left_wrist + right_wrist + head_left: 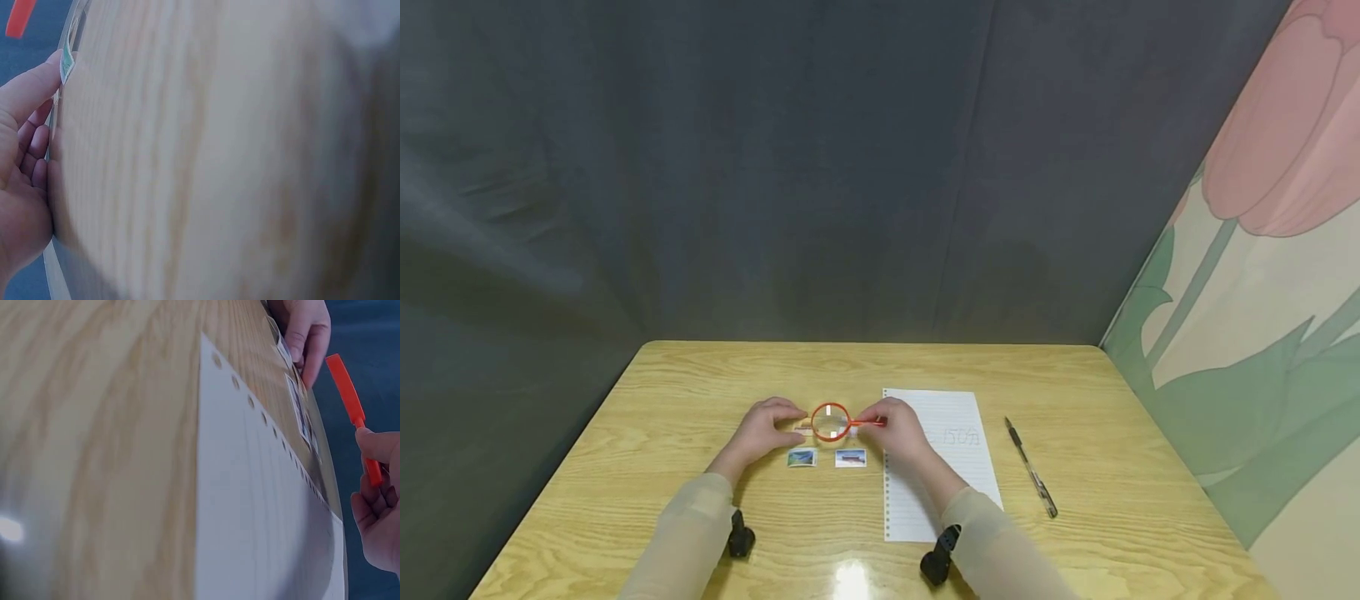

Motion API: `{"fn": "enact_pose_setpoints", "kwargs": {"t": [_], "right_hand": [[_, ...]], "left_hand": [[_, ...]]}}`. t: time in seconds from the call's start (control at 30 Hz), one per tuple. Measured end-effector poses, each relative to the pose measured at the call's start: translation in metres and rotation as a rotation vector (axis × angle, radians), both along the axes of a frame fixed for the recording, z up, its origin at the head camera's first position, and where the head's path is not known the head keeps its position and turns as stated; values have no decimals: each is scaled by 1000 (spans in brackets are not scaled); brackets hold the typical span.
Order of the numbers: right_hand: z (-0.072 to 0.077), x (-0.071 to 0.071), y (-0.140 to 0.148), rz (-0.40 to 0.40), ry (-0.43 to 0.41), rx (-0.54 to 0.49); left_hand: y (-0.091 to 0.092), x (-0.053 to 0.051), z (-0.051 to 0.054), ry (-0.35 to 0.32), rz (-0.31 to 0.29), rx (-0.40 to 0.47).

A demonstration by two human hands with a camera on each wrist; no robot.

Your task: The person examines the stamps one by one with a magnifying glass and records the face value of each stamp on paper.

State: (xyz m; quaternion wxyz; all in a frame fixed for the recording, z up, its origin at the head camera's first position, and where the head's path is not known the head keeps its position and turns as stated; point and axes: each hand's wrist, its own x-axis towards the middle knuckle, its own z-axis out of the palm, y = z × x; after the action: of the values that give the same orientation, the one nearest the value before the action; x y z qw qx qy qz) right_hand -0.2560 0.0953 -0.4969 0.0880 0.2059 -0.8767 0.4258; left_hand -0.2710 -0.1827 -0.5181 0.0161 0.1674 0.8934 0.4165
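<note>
Magnifier (831, 422) hangs just above the surface (737, 367), near the middle of the head view, its red ring enclosing a clear lens with white glints at twelve and six o'clock. Taking that lens as the clock's centre, the right hand (901, 429) lies at three, narrow, thumb and fingers pinching the red handle (860, 422).

The left hand (763, 429) lies at nine, moderately wide, thumb and forefinger parted at a pale stamp (805, 431); whether they touch it I cannot tell. In the left wrist view its other fingers are loosely bent, and the red piece at eleven is well apart from them.

Another stamp (853, 432), partly hidden, lies between three and four, close by the ring. Below, a blue-green stamp (802, 457) sits between seven and eight and a blue stamp (851, 457) at five, each picture contained by a white border.

Between three and four lies a lined page (940, 408), holes down its left edge, holding faint handwriting that includes "150". Part of the page is under the right arm. Farther out in that direction rests a pen (1030, 467), tilted, its tip toward eleven.
</note>
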Motion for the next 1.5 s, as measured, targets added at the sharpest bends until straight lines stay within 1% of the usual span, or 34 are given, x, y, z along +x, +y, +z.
{"fn": "enact_pose_setpoints", "kwargs": {"t": [0.2,0.33,0.43,0.57,0.67,0.77,1.1,1.27,1.43,1.5], "right_hand": [[-4,-3,-15,-13,39,43],[-4,-2,-22,-27,9,51],[-3,-1,-26,-35,-16,37],[-1,2,-30,-32,-32,14],[-1,3,-31,-38,-39,15],[-3,3,-32,-54,-40,28],[-9,3,-33,-73,-1,41],[-10,3,-32,-77,12,36],[-11,2,-30,-85,-2,31],[-11,2,-30,-88,-20,30]], "left_hand": [[-1,-2,-1,42,8,-13],[-1,-3,-2,59,16,-15],[-1,-5,-3,67,14,-18],[-1,-6,-4,81,7,-20],[-1,-6,-4,88,-1,-18],[-1,-6,-3,78,-1,-12],[1,-3,-1,42,9,5],[2,-2,-1,41,13,-1],[2,-3,-1,39,16,-7],[2,-3,-1,35,20,-5]]}}
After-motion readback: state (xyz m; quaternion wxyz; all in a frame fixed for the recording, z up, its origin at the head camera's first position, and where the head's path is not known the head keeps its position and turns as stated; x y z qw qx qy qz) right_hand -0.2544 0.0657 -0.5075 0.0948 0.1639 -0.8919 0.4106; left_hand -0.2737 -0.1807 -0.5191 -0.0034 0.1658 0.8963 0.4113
